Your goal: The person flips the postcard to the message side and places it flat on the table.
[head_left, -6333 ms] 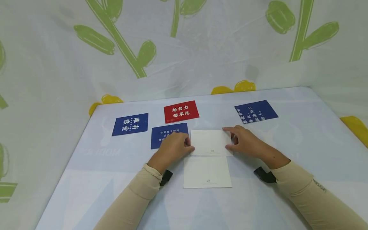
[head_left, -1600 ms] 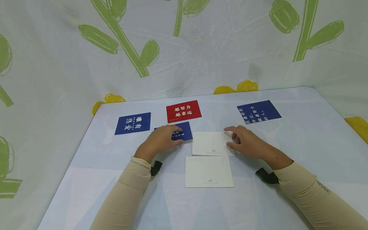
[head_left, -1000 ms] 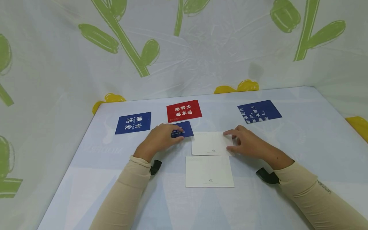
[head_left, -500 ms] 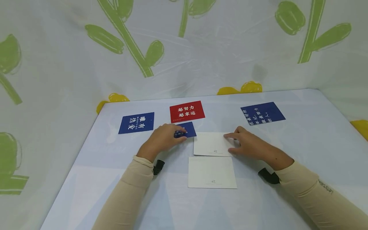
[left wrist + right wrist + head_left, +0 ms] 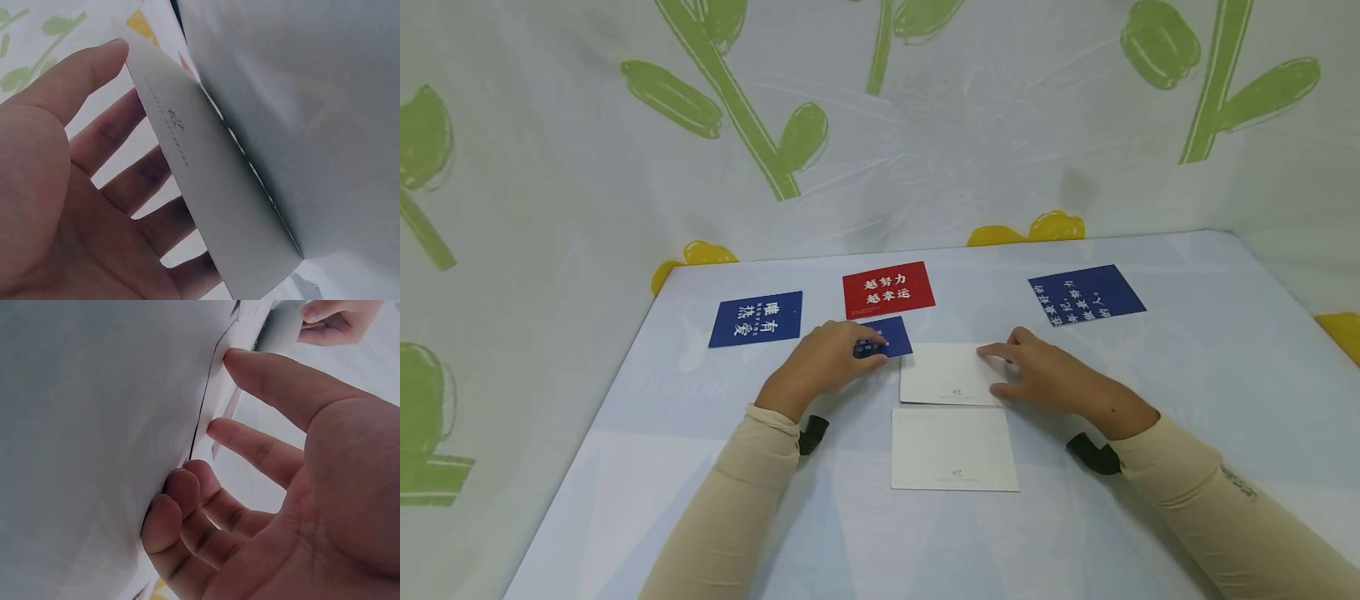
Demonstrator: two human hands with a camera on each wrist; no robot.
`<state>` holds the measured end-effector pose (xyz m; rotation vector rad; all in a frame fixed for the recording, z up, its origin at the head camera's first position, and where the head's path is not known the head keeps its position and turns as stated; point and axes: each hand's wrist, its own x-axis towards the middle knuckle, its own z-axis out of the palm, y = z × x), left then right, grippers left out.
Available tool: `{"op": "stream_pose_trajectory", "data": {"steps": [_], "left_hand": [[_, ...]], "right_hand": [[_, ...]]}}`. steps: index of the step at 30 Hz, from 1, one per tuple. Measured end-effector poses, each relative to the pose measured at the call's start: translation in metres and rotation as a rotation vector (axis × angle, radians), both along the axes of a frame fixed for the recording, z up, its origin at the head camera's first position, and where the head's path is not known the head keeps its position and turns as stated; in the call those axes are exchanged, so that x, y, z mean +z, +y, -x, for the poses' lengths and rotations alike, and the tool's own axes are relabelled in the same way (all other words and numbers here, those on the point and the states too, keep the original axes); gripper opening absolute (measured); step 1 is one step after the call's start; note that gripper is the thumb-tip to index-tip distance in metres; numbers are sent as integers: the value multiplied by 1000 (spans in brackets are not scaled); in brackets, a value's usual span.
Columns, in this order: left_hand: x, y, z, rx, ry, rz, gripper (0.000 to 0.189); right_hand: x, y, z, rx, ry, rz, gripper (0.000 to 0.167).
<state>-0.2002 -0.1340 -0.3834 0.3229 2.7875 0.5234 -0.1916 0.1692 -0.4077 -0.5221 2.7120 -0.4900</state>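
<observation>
- Tabletop [image 5: 1165,375] in head view: pale, with white backdrop [image 5: 985,158] of green leaf prints beyond.
- Blue card [image 5: 899,333] near centre: pinched at left end by left hand [image 5: 822,357], thumb and fingers curved round it; overlapping far white card [image 5: 936,375] by one corner, impossible to tell if touching.
- Right hand [image 5: 1045,375]: thumb and forefinger spread apart, tips on right end of far white card.
- Near white card [image 5: 955,452]: just on near side.
- Farther off: far-left blue card [image 5: 756,320], red card [image 5: 889,290], far-right blue card [image 5: 1087,294].
- Left wrist view: blue card tilted at thumb tip, white printed back showing.
- Right wrist view: thumb and forefinger straight, other fingers bent.
</observation>
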Motion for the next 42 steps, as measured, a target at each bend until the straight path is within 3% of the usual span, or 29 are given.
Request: {"op": "stream_pose_trajectory", "data": {"steps": [6,12,18,26,36,42], "left_hand": [[1,-1,2,6,11,-24,35],[-1,-3,4,-3,34,-22,33],[-2,-4,4,2,21,-25,33],[-2,-4,3,-4,12,-32,34],[-1,-2,3,-17,24,-58,34],[0,-8,0,-12,-12,-80,47]], "right_hand": [[7,-1,1,-11,3,40,62],[13,-17,8,24,127,125,45],[23,-53,19,107,187,85,38],[23,-88,27,209,238,6,39],[18,-100,27,297,375,-38,30],[18,-99,26,303,397,-7,26]]}}
